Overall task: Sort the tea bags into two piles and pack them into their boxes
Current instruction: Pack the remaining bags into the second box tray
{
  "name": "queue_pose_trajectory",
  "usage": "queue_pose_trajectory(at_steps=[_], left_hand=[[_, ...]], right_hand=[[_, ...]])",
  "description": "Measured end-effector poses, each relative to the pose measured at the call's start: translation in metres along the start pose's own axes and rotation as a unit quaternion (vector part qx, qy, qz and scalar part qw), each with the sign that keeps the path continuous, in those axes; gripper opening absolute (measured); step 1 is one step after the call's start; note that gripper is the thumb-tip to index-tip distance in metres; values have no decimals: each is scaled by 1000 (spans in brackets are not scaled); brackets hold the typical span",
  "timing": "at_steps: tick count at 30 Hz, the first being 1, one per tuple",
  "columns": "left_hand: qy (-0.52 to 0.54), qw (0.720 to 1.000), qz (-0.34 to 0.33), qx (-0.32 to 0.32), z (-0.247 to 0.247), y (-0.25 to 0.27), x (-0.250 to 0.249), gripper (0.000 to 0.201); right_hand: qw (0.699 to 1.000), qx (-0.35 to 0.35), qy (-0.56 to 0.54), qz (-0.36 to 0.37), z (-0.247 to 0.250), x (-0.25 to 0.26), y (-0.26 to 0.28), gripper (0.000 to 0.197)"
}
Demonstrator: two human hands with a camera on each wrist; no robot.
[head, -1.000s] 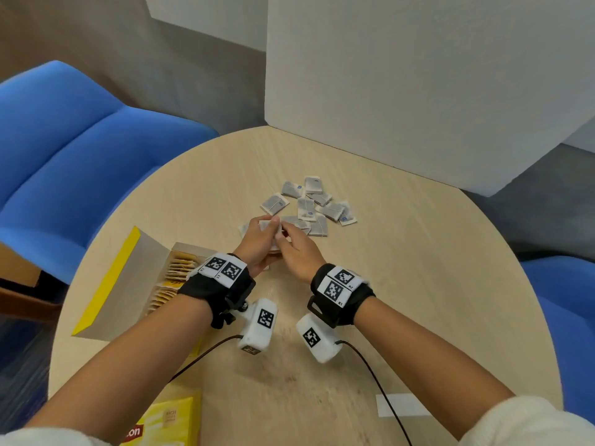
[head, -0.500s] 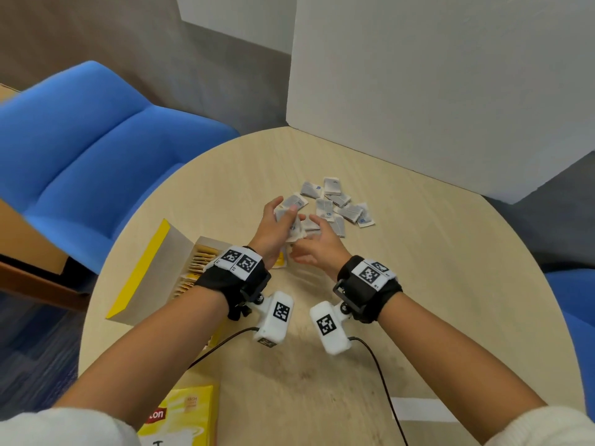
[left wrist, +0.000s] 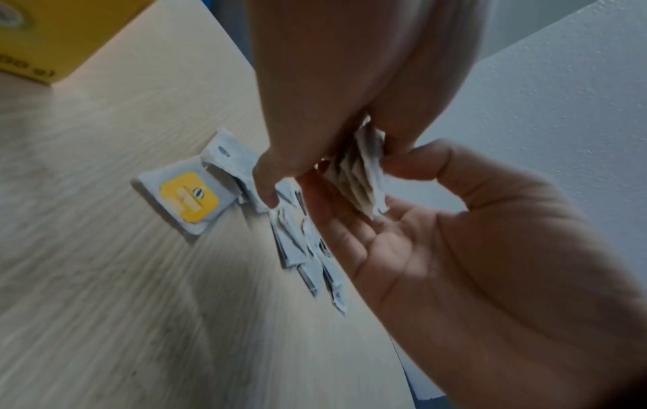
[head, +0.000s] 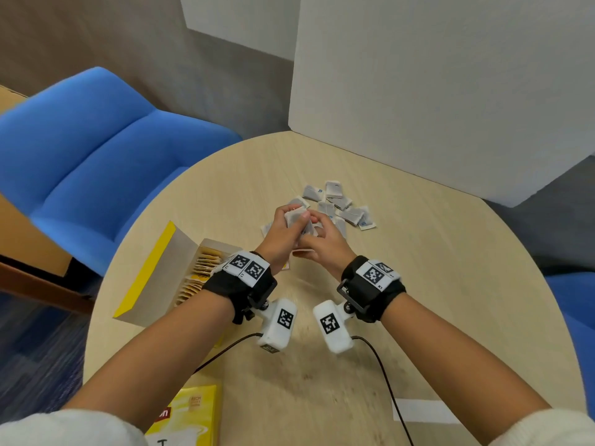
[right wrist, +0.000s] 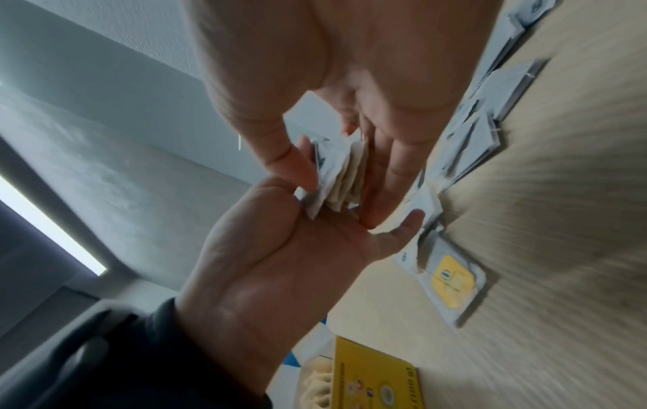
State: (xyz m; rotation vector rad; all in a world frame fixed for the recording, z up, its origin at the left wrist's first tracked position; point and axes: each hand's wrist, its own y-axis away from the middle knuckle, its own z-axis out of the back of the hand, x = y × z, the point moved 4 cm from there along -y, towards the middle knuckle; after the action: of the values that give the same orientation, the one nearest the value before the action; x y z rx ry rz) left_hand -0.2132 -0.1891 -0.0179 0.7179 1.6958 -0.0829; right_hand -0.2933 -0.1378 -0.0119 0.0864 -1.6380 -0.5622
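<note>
Short of the table's (head: 450,300) far edge, pinching a grey tea-bag stack (head: 294,217) in both grips, left hand (head: 278,236) and right hand (head: 325,246); judged mid-gathering; next, adding loose bags (head: 351,214).

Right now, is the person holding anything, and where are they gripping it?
A small stack of tea bags, pinched across its flat faces between thumb and fingers of the left hand and the right hand together.

The near yellow box (head: 190,413) reads "on", "T"; the open box (left wrist: 52,36) reads "00 g)".
</note>
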Motion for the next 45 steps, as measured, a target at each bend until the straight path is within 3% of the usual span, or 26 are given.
queue_pose_trajectory(at_steps=[4, 8, 12, 14, 18, 25, 29, 34, 36, 39, 43, 45], left_hand=[[-20, 1000, -3, 5, -3, 0, -2, 24], [-112, 993, -25, 2, 0, 0, -10, 33], [-189, 982, -15, 11, -6, 3, -10, 32], [-187, 982, 2, 0, -6, 2, -7, 30], [-141, 989, 35, -6, -4, 0, 0, 20], [-46, 996, 74, -24, 0, -1, 3, 18], [11, 998, 65, -15, -2, 9, -14, 22], [49, 995, 84, -23, 11, 18, -41, 13], [10, 996, 87, -16, 20, 25, -54, 18], [-171, 984, 49, -16, 36, 41, -81, 38], [-344, 936, -64, -43, 60, 65, -120, 42], [-417, 905, -81, -40, 77, 76, -127, 38]], right_hand=[[998, -19, 40, 52, 2, 3, 0, 61], [990, -9, 132, 53, 10, 10, 4, 56], [927, -11, 359, 104, 11, 16, 7, 38], [908, -15, 403, 114, 9, 14, 6, 38], [905, -34, 403, 135, 10, 10, 6, 38], [909, -56, 375, 173, 13, 9, 10, 40], [928, -89, 304, 196, 12, 14, 9, 40], [922, -65, 294, 242, -10, 36, 12, 33], [916, -53, 307, 253, -22, 47, 13, 30], [920, -29, 300, 251, -41, 57, 13, 29], [927, 22, 303, 221, -64, 61, 20, 28], [901, 51, 373, 216, -74, 59, 28, 31]])
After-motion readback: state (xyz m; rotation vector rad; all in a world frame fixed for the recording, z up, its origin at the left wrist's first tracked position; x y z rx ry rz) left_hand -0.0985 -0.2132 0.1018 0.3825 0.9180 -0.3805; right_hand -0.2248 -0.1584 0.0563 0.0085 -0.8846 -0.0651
